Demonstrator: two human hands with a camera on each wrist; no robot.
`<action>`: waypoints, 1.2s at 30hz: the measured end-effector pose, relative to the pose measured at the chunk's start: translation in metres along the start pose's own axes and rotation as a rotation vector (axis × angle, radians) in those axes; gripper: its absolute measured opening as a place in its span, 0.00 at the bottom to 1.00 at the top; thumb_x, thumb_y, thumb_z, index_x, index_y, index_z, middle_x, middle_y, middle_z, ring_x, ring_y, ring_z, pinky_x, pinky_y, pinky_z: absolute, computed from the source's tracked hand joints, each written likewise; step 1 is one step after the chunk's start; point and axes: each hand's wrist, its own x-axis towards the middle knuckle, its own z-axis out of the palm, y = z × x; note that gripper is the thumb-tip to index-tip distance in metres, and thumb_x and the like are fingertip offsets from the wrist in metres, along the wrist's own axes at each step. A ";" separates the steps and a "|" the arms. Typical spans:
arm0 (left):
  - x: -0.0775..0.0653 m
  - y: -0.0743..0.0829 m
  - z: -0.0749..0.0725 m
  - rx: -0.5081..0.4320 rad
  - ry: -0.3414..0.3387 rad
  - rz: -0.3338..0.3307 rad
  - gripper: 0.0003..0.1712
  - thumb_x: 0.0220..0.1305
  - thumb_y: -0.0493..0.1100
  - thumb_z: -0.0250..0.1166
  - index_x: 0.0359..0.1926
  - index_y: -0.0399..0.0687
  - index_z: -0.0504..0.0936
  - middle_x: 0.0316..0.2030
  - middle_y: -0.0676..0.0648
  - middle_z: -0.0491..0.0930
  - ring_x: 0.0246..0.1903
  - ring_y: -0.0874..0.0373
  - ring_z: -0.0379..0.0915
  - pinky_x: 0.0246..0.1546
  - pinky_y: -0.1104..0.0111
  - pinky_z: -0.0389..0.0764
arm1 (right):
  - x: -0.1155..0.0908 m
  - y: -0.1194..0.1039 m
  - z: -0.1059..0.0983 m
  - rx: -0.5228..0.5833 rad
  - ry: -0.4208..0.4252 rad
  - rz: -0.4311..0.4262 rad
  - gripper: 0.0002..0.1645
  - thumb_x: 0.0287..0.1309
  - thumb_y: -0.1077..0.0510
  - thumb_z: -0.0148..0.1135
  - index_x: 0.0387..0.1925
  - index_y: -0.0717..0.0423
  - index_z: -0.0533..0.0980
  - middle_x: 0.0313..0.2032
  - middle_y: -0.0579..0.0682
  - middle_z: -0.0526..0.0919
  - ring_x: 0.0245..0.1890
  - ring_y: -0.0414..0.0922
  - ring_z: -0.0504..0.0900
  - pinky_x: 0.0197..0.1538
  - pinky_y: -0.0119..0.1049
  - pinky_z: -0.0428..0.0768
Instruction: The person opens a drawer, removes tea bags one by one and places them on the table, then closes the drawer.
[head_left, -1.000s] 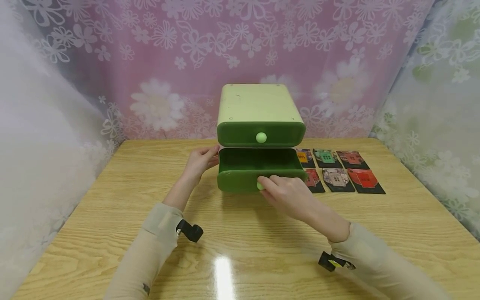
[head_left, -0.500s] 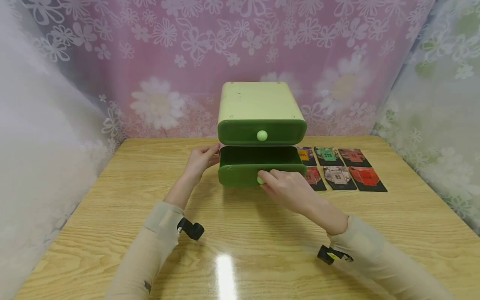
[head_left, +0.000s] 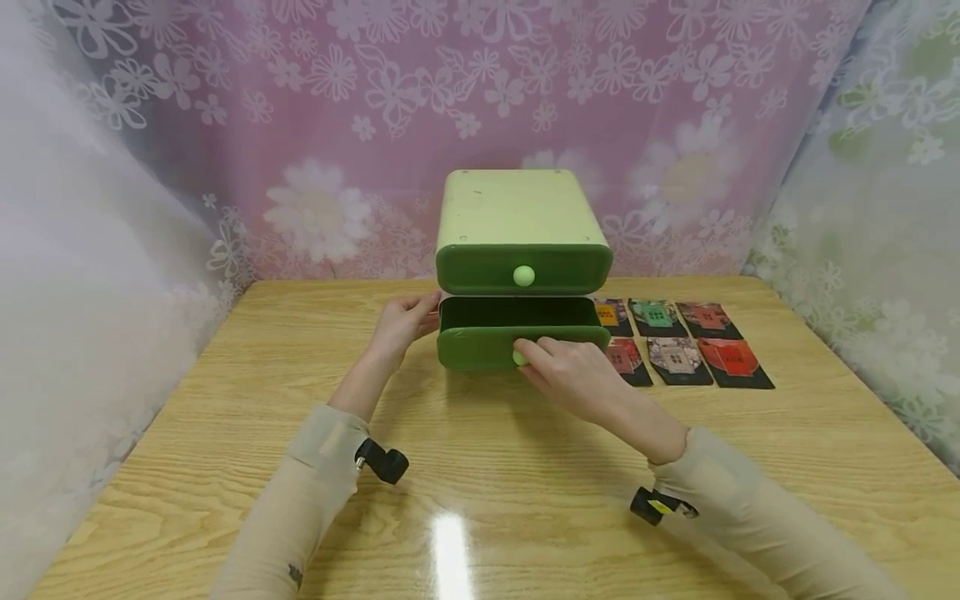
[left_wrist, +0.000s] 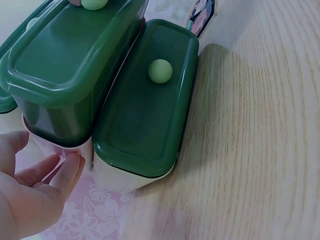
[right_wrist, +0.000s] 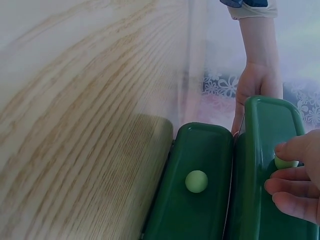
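A small cream cabinet (head_left: pixel 521 207) with green drawers and round light-green knobs stands on the table. Its middle drawer (head_left: pixel 480 348) is partly pulled out, with a dark inside. My right hand (head_left: pixel 577 379) pinches that drawer's knob (right_wrist: pixel 286 163) between thumb and fingers. On the cabinet's left side, my left hand (head_left: pixel 397 327) rests its fingertips against the cream wall, as the left wrist view (left_wrist: pixel 35 195) shows. The top drawer (head_left: pixel 480 268) is closed. Below, the bottom drawer (left_wrist: pixel 145 105) is closed too, visible in both wrist views.
Several dark packets with coloured labels, among them a red packet (head_left: pixel 731 362) and a green packet (head_left: pixel 656 317), lie in two rows right of the cabinet. A wooden table (head_left: pixel 300 533) lies beneath, with a flowered pink curtain (head_left: pixel 480 83) behind.
The middle drawer has slid a little further into the cabinet, with my right hand moving along on its knob. My left hand keeps its place at the cabinet's side.
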 end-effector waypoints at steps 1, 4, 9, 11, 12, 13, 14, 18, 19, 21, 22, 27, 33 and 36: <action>0.000 0.000 0.000 0.001 0.001 0.001 0.25 0.61 0.48 0.56 0.50 0.30 0.69 0.48 0.38 0.71 0.42 0.53 0.71 0.49 0.65 0.73 | 0.000 0.000 0.001 0.000 0.000 0.002 0.17 0.46 0.59 0.65 0.39 0.59 0.71 0.20 0.49 0.72 0.14 0.40 0.67 0.08 0.28 0.63; 0.000 0.000 0.000 -0.002 0.010 -0.003 0.24 0.62 0.48 0.55 0.50 0.30 0.70 0.47 0.37 0.72 0.42 0.52 0.71 0.49 0.64 0.73 | 0.000 0.002 0.002 0.005 -0.001 0.010 0.17 0.46 0.59 0.65 0.39 0.59 0.71 0.20 0.49 0.73 0.14 0.40 0.67 0.08 0.27 0.63; -0.001 0.000 0.001 0.001 0.030 -0.020 0.24 0.62 0.48 0.56 0.50 0.31 0.70 0.46 0.37 0.72 0.41 0.53 0.72 0.50 0.63 0.73 | 0.001 0.003 0.004 0.011 -0.003 0.015 0.17 0.47 0.59 0.64 0.40 0.59 0.72 0.21 0.49 0.73 0.14 0.40 0.68 0.08 0.27 0.63; -0.001 0.000 0.001 -0.006 0.030 -0.021 0.24 0.61 0.47 0.56 0.50 0.31 0.70 0.46 0.37 0.72 0.41 0.53 0.72 0.50 0.63 0.73 | 0.001 0.003 0.004 0.010 -0.004 0.016 0.17 0.46 0.59 0.65 0.39 0.59 0.72 0.21 0.49 0.73 0.14 0.40 0.68 0.08 0.27 0.64; 0.000 0.000 0.001 -0.012 0.029 -0.021 0.24 0.61 0.47 0.56 0.50 0.31 0.70 0.46 0.36 0.72 0.41 0.53 0.72 0.49 0.63 0.73 | 0.000 0.004 0.004 0.009 -0.004 0.017 0.18 0.46 0.59 0.65 0.39 0.59 0.71 0.21 0.49 0.73 0.14 0.40 0.68 0.08 0.27 0.64; 0.000 0.000 0.002 -0.012 0.024 -0.019 0.24 0.61 0.47 0.56 0.50 0.31 0.70 0.46 0.36 0.72 0.41 0.53 0.72 0.49 0.64 0.74 | 0.000 0.004 0.005 0.008 -0.004 0.017 0.18 0.46 0.59 0.65 0.39 0.59 0.71 0.21 0.49 0.73 0.15 0.40 0.68 0.08 0.27 0.64; 0.000 -0.001 0.002 -0.011 0.018 -0.016 0.24 0.61 0.48 0.56 0.50 0.31 0.70 0.46 0.36 0.72 0.41 0.53 0.72 0.48 0.65 0.74 | -0.001 0.005 0.005 0.007 -0.005 0.019 0.18 0.45 0.59 0.65 0.39 0.59 0.71 0.21 0.49 0.73 0.15 0.40 0.68 0.08 0.27 0.65; 0.001 -0.002 0.002 -0.005 0.008 -0.005 0.24 0.61 0.48 0.56 0.49 0.32 0.70 0.46 0.37 0.72 0.41 0.53 0.72 0.45 0.69 0.76 | -0.001 0.007 0.007 0.009 -0.007 0.024 0.18 0.45 0.60 0.65 0.39 0.59 0.71 0.21 0.49 0.72 0.14 0.40 0.67 0.09 0.27 0.64; 0.001 -0.002 0.002 -0.002 0.010 -0.004 0.24 0.61 0.49 0.56 0.49 0.32 0.71 0.46 0.38 0.72 0.41 0.53 0.72 0.44 0.69 0.76 | -0.001 0.007 0.007 0.010 -0.007 0.026 0.18 0.45 0.60 0.65 0.40 0.59 0.71 0.21 0.49 0.72 0.14 0.40 0.67 0.09 0.28 0.64; 0.000 -0.002 0.001 0.000 0.013 -0.001 0.24 0.61 0.49 0.56 0.49 0.32 0.71 0.46 0.38 0.73 0.40 0.54 0.72 0.44 0.70 0.76 | -0.001 0.008 0.009 0.011 -0.008 0.028 0.18 0.46 0.60 0.65 0.40 0.59 0.71 0.21 0.49 0.72 0.14 0.40 0.67 0.09 0.28 0.65; 0.000 -0.002 0.000 0.002 0.013 0.002 0.24 0.61 0.49 0.56 0.49 0.32 0.71 0.46 0.38 0.73 0.41 0.54 0.72 0.44 0.70 0.76 | -0.001 0.008 0.010 0.014 -0.008 0.030 0.18 0.46 0.60 0.65 0.40 0.59 0.71 0.21 0.49 0.72 0.14 0.40 0.68 0.09 0.28 0.65; -0.001 -0.002 -0.001 -0.005 0.012 0.010 0.24 0.61 0.49 0.56 0.49 0.32 0.71 0.46 0.38 0.73 0.40 0.54 0.72 0.46 0.68 0.75 | 0.000 0.007 0.012 0.028 -0.006 0.037 0.17 0.47 0.61 0.63 0.40 0.59 0.70 0.21 0.49 0.71 0.15 0.40 0.67 0.09 0.28 0.65; 0.000 -0.004 -0.001 -0.011 0.013 0.016 0.25 0.61 0.49 0.57 0.49 0.31 0.71 0.46 0.37 0.73 0.41 0.53 0.72 0.47 0.66 0.75 | -0.001 0.006 0.013 0.016 -0.003 0.040 0.17 0.48 0.60 0.63 0.41 0.59 0.70 0.21 0.49 0.71 0.14 0.40 0.67 0.09 0.28 0.65; 0.001 -0.004 -0.001 -0.009 0.011 0.011 0.24 0.61 0.48 0.57 0.49 0.32 0.71 0.46 0.37 0.73 0.41 0.53 0.72 0.47 0.67 0.75 | -0.002 0.007 0.013 0.013 0.003 0.039 0.18 0.47 0.61 0.64 0.41 0.59 0.70 0.21 0.49 0.71 0.15 0.40 0.67 0.09 0.28 0.65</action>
